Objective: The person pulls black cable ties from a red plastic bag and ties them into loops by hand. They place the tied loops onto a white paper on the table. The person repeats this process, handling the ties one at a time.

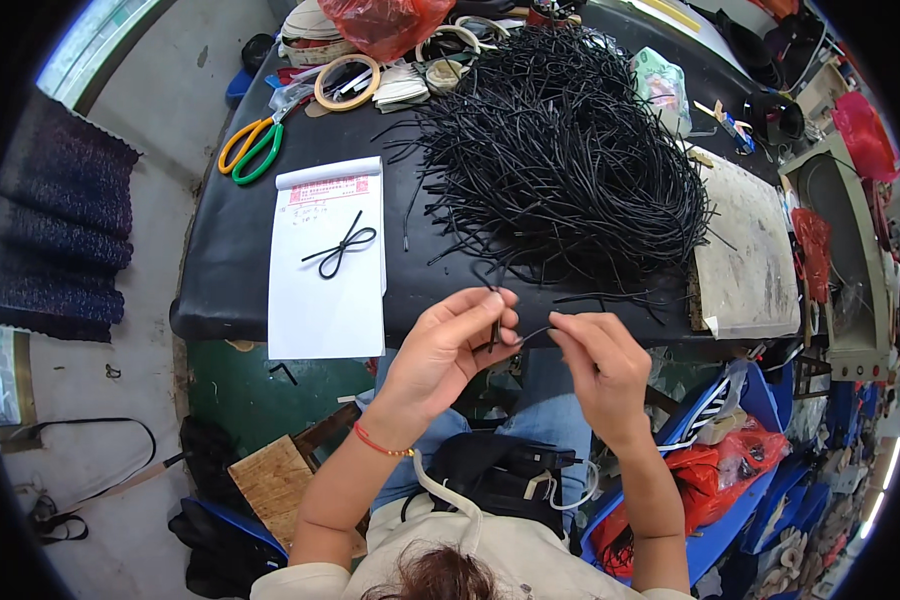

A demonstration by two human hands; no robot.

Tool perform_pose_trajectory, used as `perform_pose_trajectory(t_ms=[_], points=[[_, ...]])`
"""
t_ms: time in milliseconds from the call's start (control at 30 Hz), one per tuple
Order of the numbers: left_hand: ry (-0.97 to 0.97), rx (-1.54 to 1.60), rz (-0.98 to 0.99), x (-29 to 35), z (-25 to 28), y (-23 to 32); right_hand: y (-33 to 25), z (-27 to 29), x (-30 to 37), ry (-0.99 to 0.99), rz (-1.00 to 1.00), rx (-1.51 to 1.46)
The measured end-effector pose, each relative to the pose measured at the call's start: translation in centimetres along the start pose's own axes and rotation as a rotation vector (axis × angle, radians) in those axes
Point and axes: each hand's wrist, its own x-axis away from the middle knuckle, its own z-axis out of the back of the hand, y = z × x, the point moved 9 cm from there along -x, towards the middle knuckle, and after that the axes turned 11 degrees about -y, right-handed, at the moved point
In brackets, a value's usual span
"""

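Note:
Close to the table's front edge, my left hand [448, 350] pinches a thin black cord [496, 335] between thumb and fingers, with part of it looped upward. My right hand [602, 365] is closed in a pinch on a thin dark end that runs across from my left hand. Just beyond both hands rises a large tangled heap of black cords [570, 150]. On a white notepad [325, 315] to the left lies a small black cord bow [342, 247]. Whether the two hands hold one cord or two, I cannot tell.
Scissors [254, 148] with orange and green handles lie at the table's left, near a tape roll [347, 82]. A stained pale board [745, 250] is at the right. Below it, a blue bin [715, 500] holds red plastic bags. A wooden stool [280, 490] stands lower left.

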Motion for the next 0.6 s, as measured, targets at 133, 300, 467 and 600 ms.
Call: perform_pose_trajectory(t_ms=[133,300,467,600], points=[[-0.016,-0.141,0.144,0.4,-0.3,-1.3,-1.8,-0.3,-0.7,-0.005,0.166,0.131],[-0.032,-0.229,0.140,0.5,-1.1,-1.4,-2.1,-0.7,-0.8,-0.057,0.201,0.109],[0.033,-0.447,-0.009,0.8,-0.3,0.5,-1.5,0.1,-0.5,-0.126,0.094,0.166],[-0.042,-0.998,-0.069,0.7,-0.8,0.8,-4.8,0.5,-1.0,-0.260,0.235,0.298]])
